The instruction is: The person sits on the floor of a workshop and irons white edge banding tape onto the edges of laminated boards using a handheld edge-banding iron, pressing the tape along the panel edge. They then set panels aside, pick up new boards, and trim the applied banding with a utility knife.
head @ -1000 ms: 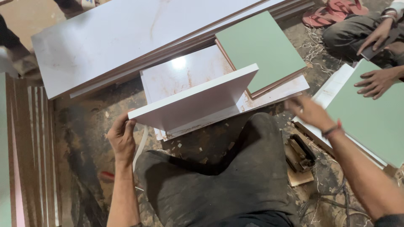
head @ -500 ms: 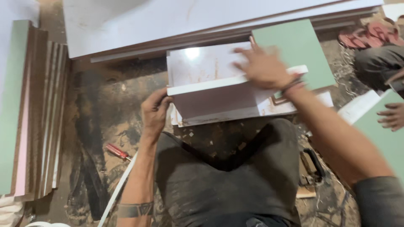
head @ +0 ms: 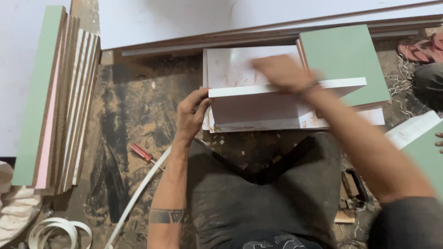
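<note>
A white laminated board [head: 258,108] stands on its long edge across a flat white panel [head: 235,67] on the floor in front of my knees. My left hand [head: 191,113] grips the board's left end, thumb and fingers wrapped round the edge. Blurred by motion, my right hand [head: 284,74] lies on the board's top edge near the middle, palm down; whether it grips the edge I cannot tell. A green-faced panel [head: 346,62] lies flat just right of the white ones.
A stack of boards [head: 60,101] stands on edge at the left. Large white sheets [head: 194,18] lie at the back. A red-handled screwdriver [head: 143,153] and white edge-banding strip [head: 138,193] lie by my left leg. Another person's fingers [head: 438,143] and sandals [head: 422,48] show at right.
My right hand has swung in from the right onto the standing board's top edge and slid left along it. My left hand keeps its hold on the board's left end. My view shifted left.
</note>
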### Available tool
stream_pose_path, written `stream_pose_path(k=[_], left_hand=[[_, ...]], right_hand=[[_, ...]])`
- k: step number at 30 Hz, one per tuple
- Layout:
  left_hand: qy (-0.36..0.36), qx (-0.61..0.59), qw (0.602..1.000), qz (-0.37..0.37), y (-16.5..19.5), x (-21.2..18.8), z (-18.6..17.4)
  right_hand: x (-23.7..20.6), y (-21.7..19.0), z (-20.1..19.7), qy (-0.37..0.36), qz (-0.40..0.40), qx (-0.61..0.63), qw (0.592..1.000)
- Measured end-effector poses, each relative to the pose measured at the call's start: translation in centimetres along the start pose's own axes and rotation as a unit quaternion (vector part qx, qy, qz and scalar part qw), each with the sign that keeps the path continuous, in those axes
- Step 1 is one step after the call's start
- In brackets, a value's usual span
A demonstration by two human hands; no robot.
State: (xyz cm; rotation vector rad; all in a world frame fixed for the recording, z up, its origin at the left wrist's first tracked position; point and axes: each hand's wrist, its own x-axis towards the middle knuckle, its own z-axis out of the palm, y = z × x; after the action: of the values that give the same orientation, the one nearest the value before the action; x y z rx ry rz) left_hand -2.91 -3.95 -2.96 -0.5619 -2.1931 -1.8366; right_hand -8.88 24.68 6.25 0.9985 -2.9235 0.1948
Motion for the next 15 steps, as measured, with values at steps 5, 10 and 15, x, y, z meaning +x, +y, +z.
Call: stream_pose_path(k=[5,10,15], left_hand=[[0.001,0.007,1.0,0.005,1.4,0.0,0.1],[0.009,0.03,0.999,0.005,0.2,-0.6,0.3],[0.005,0.036,0.999,0.001,-1.6,-1.0,-0.1]], right_hand=[[-13.3,10.3,-3.7,-0.068,0.34,0.025,0.938],[-4.6,3.0,-1.0,0.026,0.009,-0.1,0.995],[10.8,-13.5,2.6,-0.09,0.116,0.23,0.962]])
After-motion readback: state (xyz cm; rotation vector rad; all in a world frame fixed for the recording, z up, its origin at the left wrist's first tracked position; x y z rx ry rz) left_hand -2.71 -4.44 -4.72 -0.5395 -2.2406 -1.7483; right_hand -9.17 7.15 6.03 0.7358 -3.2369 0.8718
